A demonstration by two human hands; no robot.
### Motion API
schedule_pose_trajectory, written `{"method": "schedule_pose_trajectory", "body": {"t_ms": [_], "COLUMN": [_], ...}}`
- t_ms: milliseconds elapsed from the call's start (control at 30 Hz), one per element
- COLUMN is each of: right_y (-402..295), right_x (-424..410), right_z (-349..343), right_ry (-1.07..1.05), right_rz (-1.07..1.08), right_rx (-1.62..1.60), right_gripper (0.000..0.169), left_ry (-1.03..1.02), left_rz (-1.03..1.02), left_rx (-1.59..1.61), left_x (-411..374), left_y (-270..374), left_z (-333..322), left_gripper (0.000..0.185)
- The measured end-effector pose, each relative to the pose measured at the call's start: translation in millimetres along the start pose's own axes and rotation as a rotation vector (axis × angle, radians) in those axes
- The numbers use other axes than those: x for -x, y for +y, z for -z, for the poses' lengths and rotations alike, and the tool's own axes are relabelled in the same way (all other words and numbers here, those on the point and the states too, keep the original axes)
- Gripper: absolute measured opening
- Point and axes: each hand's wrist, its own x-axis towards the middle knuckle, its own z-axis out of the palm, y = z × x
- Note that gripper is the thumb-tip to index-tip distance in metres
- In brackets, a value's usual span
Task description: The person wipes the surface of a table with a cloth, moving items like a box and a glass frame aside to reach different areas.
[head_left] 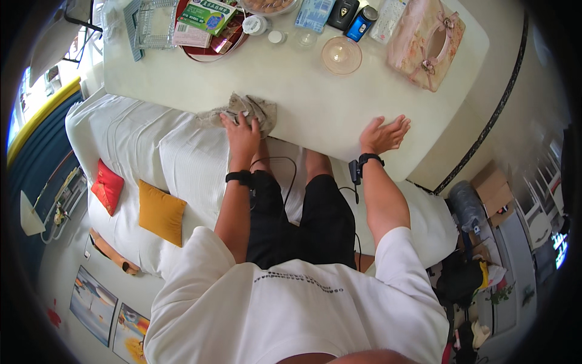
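Observation:
My left hand (242, 133) rests on a crumpled grey-beige cloth (261, 109) at the near edge of the white table (309, 100); its fingers lie over the cloth, and whether they grip it is hidden. Part of the cloth reaches past the edge beside the sofa. To the right, my right hand (384, 133) is at the table's near right part, fingers apart and holding nothing. Both wrists wear black straps with small devices and cables.
Along the table's far side stand a glass bowl (342, 55), a fabric tissue box cover (427, 45), a blue-capped can-like shaver (361, 23), a white jar (254, 25), a tray with boxes (207, 18) and clear plastic containers (156, 22). A white-covered sofa (191, 154) holds two cushions.

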Motion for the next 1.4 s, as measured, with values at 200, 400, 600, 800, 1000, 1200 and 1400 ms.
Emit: {"method": "schedule_pose_trajectory", "body": {"t_ms": [200, 400, 600, 800, 1000, 1200, 1400], "right_y": [4, 39, -34, -143, -191, -270, -320], "right_x": [-5, -29, 42, 117, 125, 108, 149], "right_z": [-6, 25, 62, 30, 10, 0, -6], "right_ry": [0.046, -0.27, -0.631, -0.723, -0.527, -0.644, -0.687], "right_rz": [0.002, 0.038, 0.021, -0.038, 0.227, 0.64, 0.74], "right_rx": [0.032, -0.171, -0.579, -0.563, -0.145, -0.014, -0.043], "right_gripper": [0.066, 0.054, 0.026, 0.06, 0.068, 0.039, 0.024], "left_ry": [-0.455, -0.561, -0.719, -0.297, 0.231, 0.341, 0.317], "left_rz": [-0.312, -0.335, -0.117, -0.599, -0.244, -0.112, -0.103], "left_rx": [-0.242, 0.049, 0.217, -0.167, 0.001, 0.04, 0.047], "left_x": [23, 42, -46, -148, -244, -258, -258], "left_y": [115, 161, 133, -77, -197, -210, -203], "left_z": [-12, -7, 55, 49, 90, 70, 66], "left_gripper": [0.06, 0.07, 0.039, 0.018, 0.043, 0.047, 0.046]}}
